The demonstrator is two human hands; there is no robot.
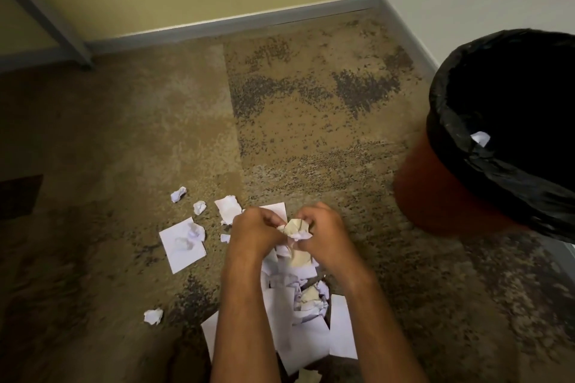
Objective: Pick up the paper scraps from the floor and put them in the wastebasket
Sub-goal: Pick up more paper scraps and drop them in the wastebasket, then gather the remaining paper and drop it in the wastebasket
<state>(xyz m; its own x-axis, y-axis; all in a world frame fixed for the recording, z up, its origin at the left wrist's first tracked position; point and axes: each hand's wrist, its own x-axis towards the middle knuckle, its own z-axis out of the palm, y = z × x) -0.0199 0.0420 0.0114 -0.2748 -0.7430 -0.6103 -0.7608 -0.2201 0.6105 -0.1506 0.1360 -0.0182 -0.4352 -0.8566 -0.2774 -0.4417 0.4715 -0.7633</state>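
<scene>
Brown and beige patterned carpet (311,121) covers the floor of a room corner, where a yellow wall with a grey baseboard (236,22) meets a white wall, and a grey metal leg of some furniture (46,15) stands at the far left. At the right stands the round orange wastebasket lined with a black plastic bag (466,140); inside it, against the near side of the liner, one small white scrap (480,137) can be seen, so I judge that the task has begun but is at an early stage. Most of the work is left: a flat white rectangular sheet with two small crumpled pieces on it (182,247) lies to the left, two little white paper balls (179,194) lie further away, a torn white piece (228,207) is beside them, one more crumpled ball (153,316) is near the bottom left, and a large heap of white sheets and crumpled scraps (298,314) lies on the carpet between the forearms. The left hand (253,232) and the right hand (323,233) are held together just above this heap, well apart from the wastebasket. Between them is a crumpled white and cream paper wad (295,228). The fingers of both hands are curled closely around it, the left ones touching its left side and the right ones wrapping its right side and underside, so both appear to press it into a tighter ball. It seems the wad must next be carried to the right and dropped in the basket.
</scene>
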